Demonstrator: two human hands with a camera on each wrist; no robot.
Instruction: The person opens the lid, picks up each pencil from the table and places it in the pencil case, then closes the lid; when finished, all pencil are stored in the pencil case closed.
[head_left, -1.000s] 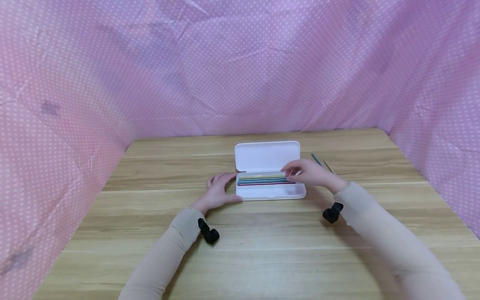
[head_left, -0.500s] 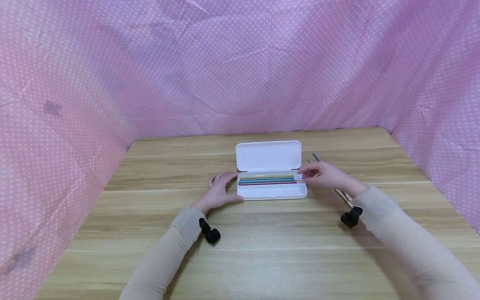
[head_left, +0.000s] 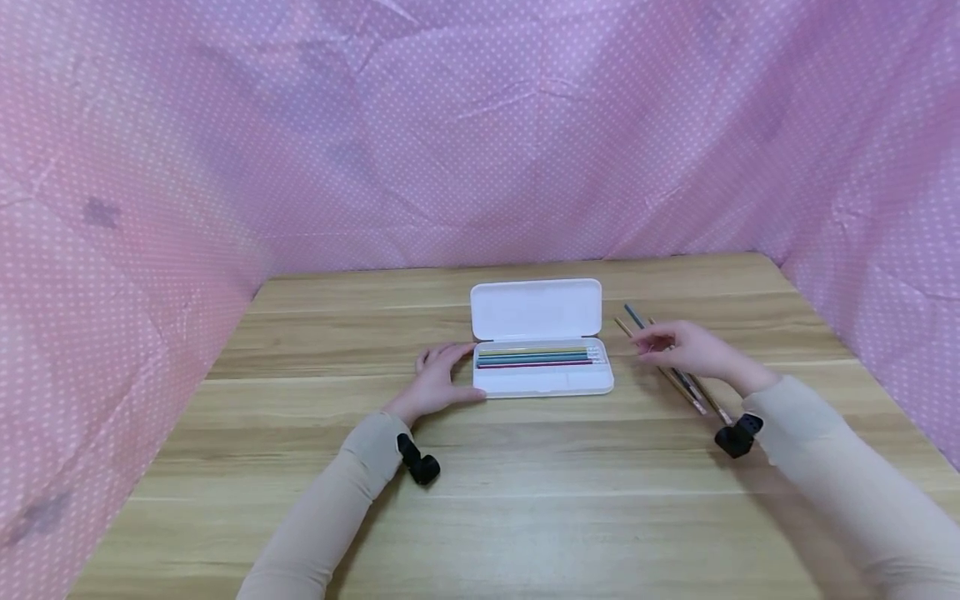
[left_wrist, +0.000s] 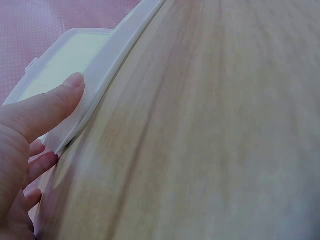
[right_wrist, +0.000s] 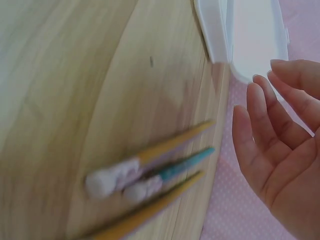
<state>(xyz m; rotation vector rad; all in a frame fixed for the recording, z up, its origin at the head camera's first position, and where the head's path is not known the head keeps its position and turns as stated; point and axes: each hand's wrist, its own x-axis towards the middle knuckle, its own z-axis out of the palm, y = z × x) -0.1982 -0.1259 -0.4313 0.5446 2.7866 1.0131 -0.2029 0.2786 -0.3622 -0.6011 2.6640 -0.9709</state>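
Our left hand (head_left: 433,390) grips the case (head_left: 525,382), so we best pinch pencils (right_wrist: 182,164) mid-length with our relaxed, empty right hand (head_left: 693,348).

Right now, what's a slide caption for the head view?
Left hand holds an open white case containing a row of pencils; right hand hovers over loose pencils on the wooden table.

Room lies before the case (head_left: 525,383); its lid (head_left: 536,309) blocks behind.

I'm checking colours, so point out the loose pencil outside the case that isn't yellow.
The blue-green pencil, in the middle of the three loose on the table: the yellow pencils lie one on each side of it.
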